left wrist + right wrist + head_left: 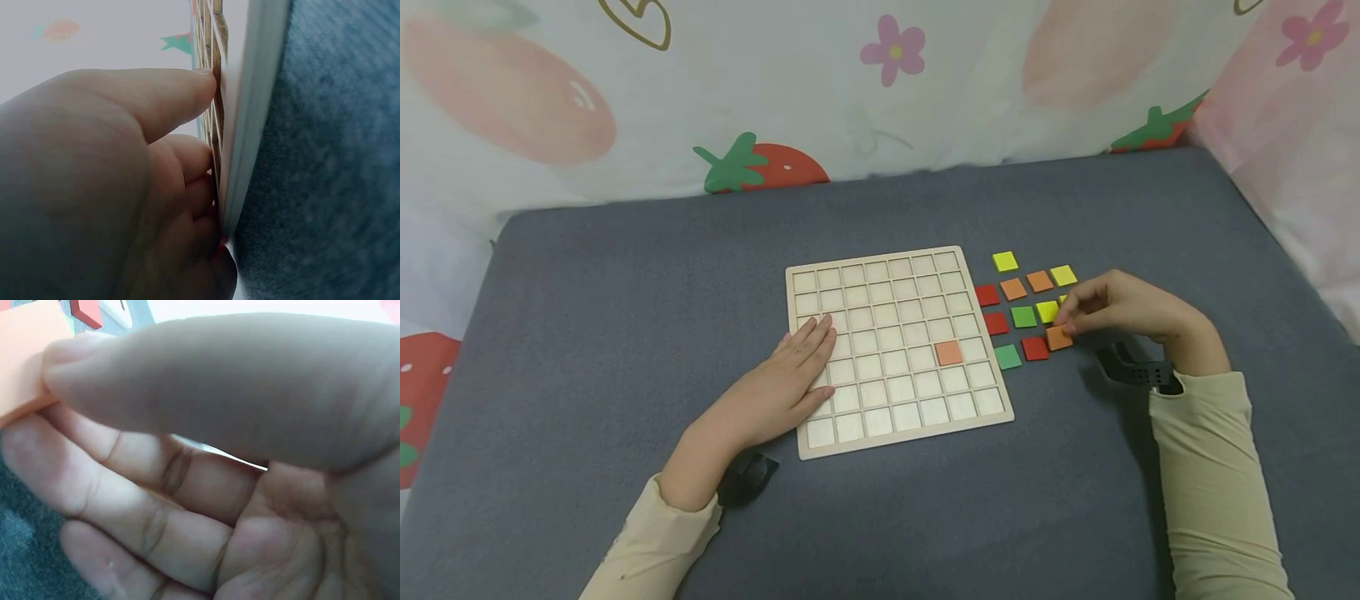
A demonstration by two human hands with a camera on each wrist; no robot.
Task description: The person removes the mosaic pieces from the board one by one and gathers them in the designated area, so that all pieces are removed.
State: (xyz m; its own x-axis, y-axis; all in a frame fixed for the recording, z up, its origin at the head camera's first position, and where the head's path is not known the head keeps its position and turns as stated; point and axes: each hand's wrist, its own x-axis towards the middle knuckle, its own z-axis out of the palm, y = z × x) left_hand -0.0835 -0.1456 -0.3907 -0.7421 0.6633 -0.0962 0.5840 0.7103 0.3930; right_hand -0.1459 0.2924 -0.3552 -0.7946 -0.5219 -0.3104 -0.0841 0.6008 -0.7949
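My left hand (775, 385) rests on the left side of a pale wooden grid board (910, 435), fingers straight. In the left wrist view, its thumb (175, 97) touches the board's face near the edge. One orange square tile (948, 353) lies in a cell on the board's right side. To the right of the board, my right hand (1127, 308) pinches another orange tile (1058, 338) between thumb and fingers. The right wrist view shows the thumb pressed on this tile (25, 362). Part of a yellow tile is hidden behind that hand.
Between board and right hand lie loose tiles: red tiles (1034, 348), green tiles (1023, 317), yellow tiles (1005, 262) and orange tiles (1013, 289). A dark grey cloth (647, 283) covers the table. A printed curtain (962, 100) hangs behind the table's back edge.
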